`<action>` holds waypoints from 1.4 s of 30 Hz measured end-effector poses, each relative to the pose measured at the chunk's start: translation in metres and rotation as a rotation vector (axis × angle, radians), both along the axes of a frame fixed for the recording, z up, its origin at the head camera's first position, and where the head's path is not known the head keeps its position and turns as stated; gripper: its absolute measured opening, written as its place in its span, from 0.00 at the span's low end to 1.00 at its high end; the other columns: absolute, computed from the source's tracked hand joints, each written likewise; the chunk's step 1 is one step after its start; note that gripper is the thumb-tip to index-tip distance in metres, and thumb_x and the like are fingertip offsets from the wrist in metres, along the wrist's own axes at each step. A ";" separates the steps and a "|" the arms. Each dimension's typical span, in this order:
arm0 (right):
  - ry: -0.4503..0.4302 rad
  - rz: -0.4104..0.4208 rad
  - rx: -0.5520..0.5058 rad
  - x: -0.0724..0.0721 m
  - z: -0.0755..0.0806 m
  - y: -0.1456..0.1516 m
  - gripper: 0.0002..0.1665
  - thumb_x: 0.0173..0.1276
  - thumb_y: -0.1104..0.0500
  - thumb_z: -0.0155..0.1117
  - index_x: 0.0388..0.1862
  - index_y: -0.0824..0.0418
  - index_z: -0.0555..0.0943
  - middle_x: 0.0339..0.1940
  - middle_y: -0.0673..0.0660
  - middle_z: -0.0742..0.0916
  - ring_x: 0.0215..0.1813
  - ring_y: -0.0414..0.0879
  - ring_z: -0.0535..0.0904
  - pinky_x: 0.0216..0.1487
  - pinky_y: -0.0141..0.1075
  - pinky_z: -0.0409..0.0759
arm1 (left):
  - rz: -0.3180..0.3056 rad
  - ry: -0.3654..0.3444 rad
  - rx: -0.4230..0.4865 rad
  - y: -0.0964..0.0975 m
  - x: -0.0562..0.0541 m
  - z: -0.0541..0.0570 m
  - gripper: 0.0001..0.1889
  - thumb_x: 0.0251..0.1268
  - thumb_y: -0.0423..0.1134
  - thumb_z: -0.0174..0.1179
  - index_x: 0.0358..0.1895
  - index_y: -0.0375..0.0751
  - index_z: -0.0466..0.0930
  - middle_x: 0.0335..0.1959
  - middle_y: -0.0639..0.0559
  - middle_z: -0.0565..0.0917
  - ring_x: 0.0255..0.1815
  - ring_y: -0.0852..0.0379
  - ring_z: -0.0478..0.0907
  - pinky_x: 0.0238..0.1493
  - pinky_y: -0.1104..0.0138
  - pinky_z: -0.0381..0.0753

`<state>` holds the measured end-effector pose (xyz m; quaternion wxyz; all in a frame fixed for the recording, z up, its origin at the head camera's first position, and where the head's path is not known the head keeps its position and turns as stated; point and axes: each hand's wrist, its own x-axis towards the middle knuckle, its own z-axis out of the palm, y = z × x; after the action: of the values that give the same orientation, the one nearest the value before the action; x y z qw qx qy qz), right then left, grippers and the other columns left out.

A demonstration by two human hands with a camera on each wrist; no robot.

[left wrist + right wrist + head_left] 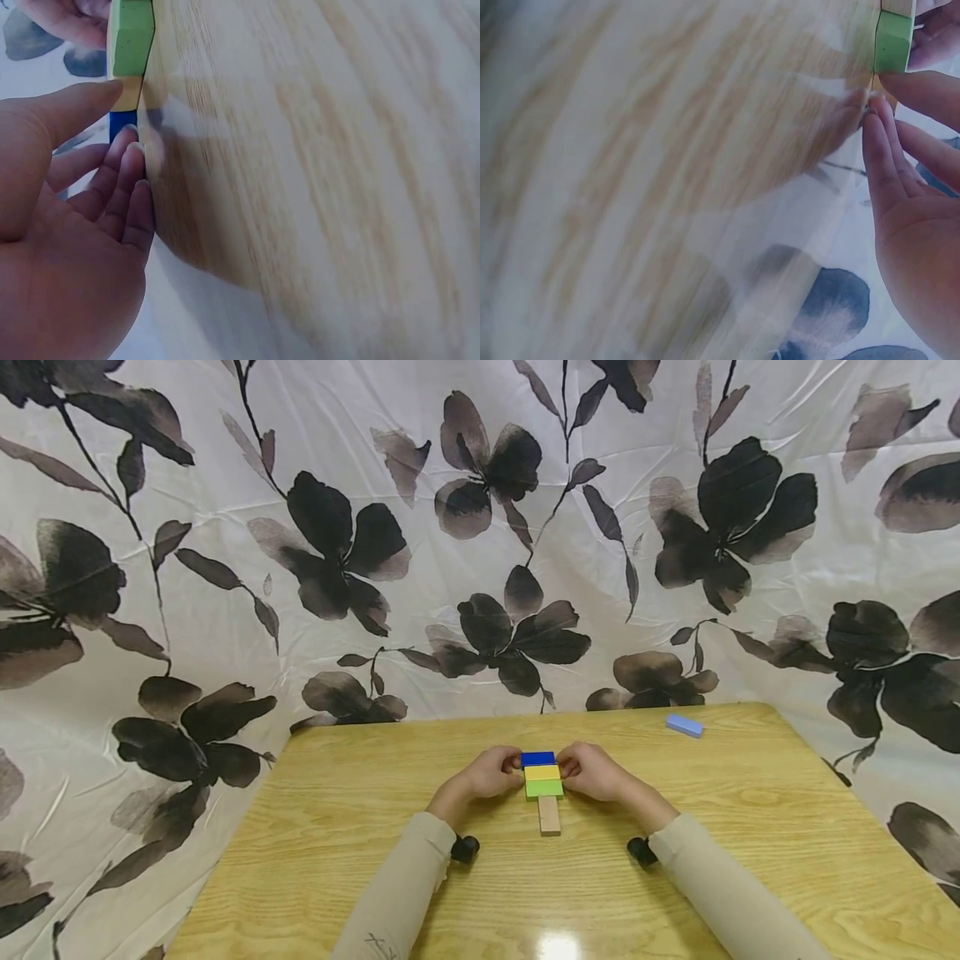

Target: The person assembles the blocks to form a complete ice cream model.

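Note:
A row of wooden blocks lies flat on the table: a blue block (537, 759) farthest away, then a yellow block (542, 773) and a green block (543, 788) side by side. A plain wood block (550, 816) points toward me from the green one. My left hand (495, 771) is at the row's left ends, its thumb against the yellow block and fingertips at the blue block. Opposite it, my right hand (594, 772) touches the right ends, with its thumb by the yellow and green blocks. The blue block is hidden in the right wrist view.
A light blue block (685, 726) lies apart near the table's back right corner. The wood-grain table (337, 827) ends at a floral cloth (480, 527) hanging behind it. Black wrist cameras (465, 849) sit at both sleeve cuffs.

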<state>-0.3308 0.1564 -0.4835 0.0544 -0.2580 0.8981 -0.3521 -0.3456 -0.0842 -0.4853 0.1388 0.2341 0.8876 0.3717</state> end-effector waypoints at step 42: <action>-0.007 -0.011 0.010 -0.004 0.002 0.002 0.28 0.67 0.69 0.63 0.65 0.78 0.74 0.51 0.66 0.83 0.46 0.50 0.81 0.50 0.44 0.82 | -0.009 -0.045 0.046 -0.002 0.005 0.004 0.36 0.58 0.25 0.66 0.71 0.22 0.65 0.53 0.43 0.76 0.52 0.50 0.70 0.60 0.57 0.73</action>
<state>-0.3351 0.1582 -0.4820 0.0568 -0.2513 0.9010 -0.3490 -0.3409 -0.0865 -0.4814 0.1550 0.2331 0.8745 0.3962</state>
